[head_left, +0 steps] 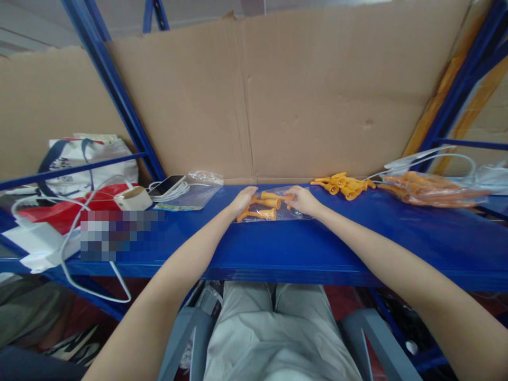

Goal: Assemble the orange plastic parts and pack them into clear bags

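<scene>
A clear plastic bag (pixel 286 214) lies flat on the blue shelf in front of me, with several orange horn-shaped plastic pieces (pixel 262 214) in it. My left hand (pixel 243 201) is closed on the bag's left end, close beside the pieces. At the bag's right end, my right hand (pixel 303 201) has its fingers curled around a small orange piece at the fingertips; whether that piece is inside the film I cannot tell. Just right of this hand sits a loose pile of the same orange pieces (pixel 342 185).
Further right lies a filled bag of orange pieces (pixel 432 189) beside a white cable. To the left are a phone (pixel 168 185), a flat plastic packet (pixel 190 197), a white charger (pixel 37 238), a red bag (pixel 55 214) and a white tote (pixel 95 159). A cardboard wall (pixel 317 95) stands behind.
</scene>
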A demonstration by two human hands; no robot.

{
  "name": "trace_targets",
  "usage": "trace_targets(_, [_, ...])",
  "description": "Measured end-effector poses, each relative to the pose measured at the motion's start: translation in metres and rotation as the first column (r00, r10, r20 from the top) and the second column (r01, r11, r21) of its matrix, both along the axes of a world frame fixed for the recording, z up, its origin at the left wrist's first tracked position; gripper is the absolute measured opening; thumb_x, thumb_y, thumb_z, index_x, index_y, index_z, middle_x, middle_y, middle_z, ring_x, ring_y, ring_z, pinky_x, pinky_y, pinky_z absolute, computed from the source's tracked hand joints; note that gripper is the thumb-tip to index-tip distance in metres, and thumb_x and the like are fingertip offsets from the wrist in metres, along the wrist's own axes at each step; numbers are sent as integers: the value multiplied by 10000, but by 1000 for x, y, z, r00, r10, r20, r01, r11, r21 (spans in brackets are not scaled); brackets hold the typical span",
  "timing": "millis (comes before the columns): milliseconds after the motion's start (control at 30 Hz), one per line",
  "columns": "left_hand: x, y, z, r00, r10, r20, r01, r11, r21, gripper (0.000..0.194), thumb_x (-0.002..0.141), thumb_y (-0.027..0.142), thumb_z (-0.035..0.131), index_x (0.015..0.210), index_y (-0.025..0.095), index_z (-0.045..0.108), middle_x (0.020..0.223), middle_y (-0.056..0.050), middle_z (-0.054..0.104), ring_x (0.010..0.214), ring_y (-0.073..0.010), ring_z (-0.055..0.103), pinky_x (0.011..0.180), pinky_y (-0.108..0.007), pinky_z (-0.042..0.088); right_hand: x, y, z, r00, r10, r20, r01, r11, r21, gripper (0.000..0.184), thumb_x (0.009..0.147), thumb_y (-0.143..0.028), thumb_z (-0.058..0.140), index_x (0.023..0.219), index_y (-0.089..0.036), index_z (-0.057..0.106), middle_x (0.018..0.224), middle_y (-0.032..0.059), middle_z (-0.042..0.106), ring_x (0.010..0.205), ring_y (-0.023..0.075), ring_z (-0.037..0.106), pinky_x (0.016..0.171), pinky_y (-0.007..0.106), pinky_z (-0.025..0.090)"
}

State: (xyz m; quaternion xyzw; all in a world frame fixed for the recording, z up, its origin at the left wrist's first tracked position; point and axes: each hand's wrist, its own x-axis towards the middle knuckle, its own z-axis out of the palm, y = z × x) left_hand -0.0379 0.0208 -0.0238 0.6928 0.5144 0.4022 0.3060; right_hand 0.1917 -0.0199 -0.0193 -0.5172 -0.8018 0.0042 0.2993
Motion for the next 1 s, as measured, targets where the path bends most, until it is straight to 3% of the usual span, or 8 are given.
trace_targets(133, [0, 1, 0, 1000, -1, -2, 1, 1000, -3, 368, 956, 276, 373, 1213, 181, 618, 1397, -85, 601, 1332, -209, 515, 1121, -353, 402, -2, 12, -14, 929, 53, -367, -70, 997, -32, 267, 751, -165, 714, 1016, -157, 683, 1169, 135, 667, 892, 206, 700, 779, 353, 575])
trace_targets(267, [1, -1, 0, 1000, -13, 25, 13, 1000, -9, 361, 970, 269, 363, 1215, 184, 615, 1396, -75, 599, 1326, -182, 517, 1123, -322, 396, -3, 12, -16, 828, -97, -552, -4, 984, -179, 154, 725, -159, 721, 838, -167, 616, 864, 32, 694, 735, 167, 680, 739, 340, 572])
trace_targets(367, [2, -3, 1, 1000, -7, -2, 7, 1000, 4, 347, 951, 249, 390, 1204, 180, 617, 1389, -80, 602, 1309, -188, 530, 1110, -322, 409, -4, 10, -14, 785, -148, -602, -14, 966, -257, 181, 709, -114, 713, 670, -183, 551, 681, -14, 652, 659, 143, 649, 733, 315, 566])
trace_targets(500, [3, -6, 2, 995, 11, -97, -7, 999, 36, 324, 890, 196, 444, 1158, 172, 626, 1317, -81, 646, 1238, -202, 579, 1091, -332, 425, -2, 13, -15, 718, -134, -683, -100, 951, -292, 189, 720, -98, 702, 631, -189, 562, 588, -14, 638, 579, 130, 622, 687, 303, 574])
trace_targets(767, [-5, -9, 6, 947, 56, -317, 13, 978, 209, 215, 777, 114, 495, 887, 216, 649, 1200, -54, 685, 1263, -224, 555, 1127, -393, 389, 2, 12, -14, 687, -134, -714, -178, 922, -345, 106, 744, -87, 658, 769, -165, 725, 825, 51, 758, 783, 173, 698, 803, 322, 563])
trace_targets(900, [-5, -14, 11, 916, 25, -400, 103, 949, 296, 178, 751, 92, 501, 783, 208, 631, 1276, -67, 645, 1322, -230, 505, 1170, -396, 332, 13, 16, -3, 737, -131, -663, -77, 959, -274, 148, 747, -51, 636, 792, -157, 729, 933, 68, 766, 878, 177, 696, 873, 333, 542])
trace_targets(1000, [-3, -19, 14, 903, -43, -428, 194, 929, 317, 168, 720, 69, 516, 777, 181, 627, 1384, -99, 576, 1332, -225, 497, 1170, -362, 330, 33, 24, 9, 778, -218, -590, 119, 972, -201, 200, 749, 11, 573, 740, -139, 705, 951, 96, 762, 925, 181, 688, 937, 350, 513])
